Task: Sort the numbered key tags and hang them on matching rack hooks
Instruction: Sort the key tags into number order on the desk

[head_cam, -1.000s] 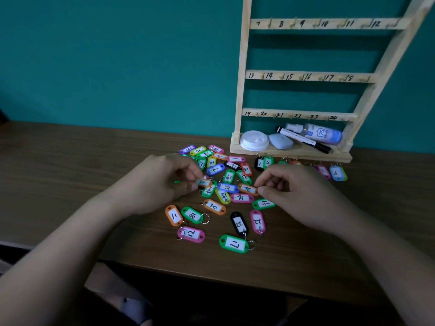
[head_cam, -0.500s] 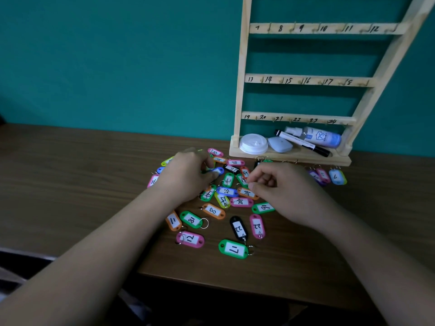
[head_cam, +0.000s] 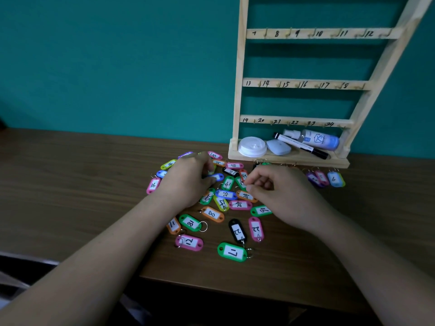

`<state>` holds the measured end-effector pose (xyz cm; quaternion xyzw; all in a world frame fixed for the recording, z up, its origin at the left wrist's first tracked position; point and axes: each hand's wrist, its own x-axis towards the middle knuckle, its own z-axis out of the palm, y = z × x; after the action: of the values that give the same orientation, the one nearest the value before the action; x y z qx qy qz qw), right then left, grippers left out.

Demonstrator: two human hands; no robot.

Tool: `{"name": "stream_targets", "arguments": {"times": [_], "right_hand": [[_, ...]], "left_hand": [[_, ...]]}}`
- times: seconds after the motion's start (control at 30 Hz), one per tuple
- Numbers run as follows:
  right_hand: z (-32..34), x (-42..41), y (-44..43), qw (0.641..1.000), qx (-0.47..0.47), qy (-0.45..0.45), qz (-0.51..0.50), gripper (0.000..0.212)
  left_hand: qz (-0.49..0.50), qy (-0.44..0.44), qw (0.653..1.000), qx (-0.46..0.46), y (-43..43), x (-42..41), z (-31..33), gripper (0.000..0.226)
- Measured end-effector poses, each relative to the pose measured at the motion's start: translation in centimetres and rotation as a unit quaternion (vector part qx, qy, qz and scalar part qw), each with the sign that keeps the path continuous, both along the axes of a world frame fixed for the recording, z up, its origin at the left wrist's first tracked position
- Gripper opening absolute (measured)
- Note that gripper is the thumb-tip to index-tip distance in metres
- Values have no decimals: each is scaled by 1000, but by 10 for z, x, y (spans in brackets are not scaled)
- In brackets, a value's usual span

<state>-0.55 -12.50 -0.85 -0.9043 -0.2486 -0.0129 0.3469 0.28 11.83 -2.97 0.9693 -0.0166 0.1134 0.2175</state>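
Barely begun, I'd judge: on the tall pale wooden rack (head_cam: 306,84) the small metal hooks (head_cam: 266,33) numbered seven to twenty-four all show bare, while the colourful plastic numbered key tags (head_cam: 226,195) lie heaped on the brown wooden surface (head_cam: 70,184). A few tags sit under the rack's base at 2 o'clock; hung or loose, I cannot tell. The left hand (head_cam: 186,184), at the heap's 9 o'clock, and the right hand (head_cam: 282,196), at 3 o'clock, are apart, fingers curled into the heap. I cannot tell whether either grips a tag.

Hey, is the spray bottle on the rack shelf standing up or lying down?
Lying down. The bottle rests on its side on the rack's bottom shelf, nozzle toward the left, behind the marker.
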Motion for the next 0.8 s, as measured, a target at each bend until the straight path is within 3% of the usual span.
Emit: {"name": "stream_targets", "arguments": {"times": [0.5, 0.8], "right_hand": [[-1, 3, 2, 1000, 4, -11, -2, 10], [-5, 3, 3, 1000, 8, -18, -1, 12]], "left_hand": [[16, 58, 998, 4, -1, 1, 8, 13], [-22, -12, 998, -52, -5, -14, 17, 13]]}}
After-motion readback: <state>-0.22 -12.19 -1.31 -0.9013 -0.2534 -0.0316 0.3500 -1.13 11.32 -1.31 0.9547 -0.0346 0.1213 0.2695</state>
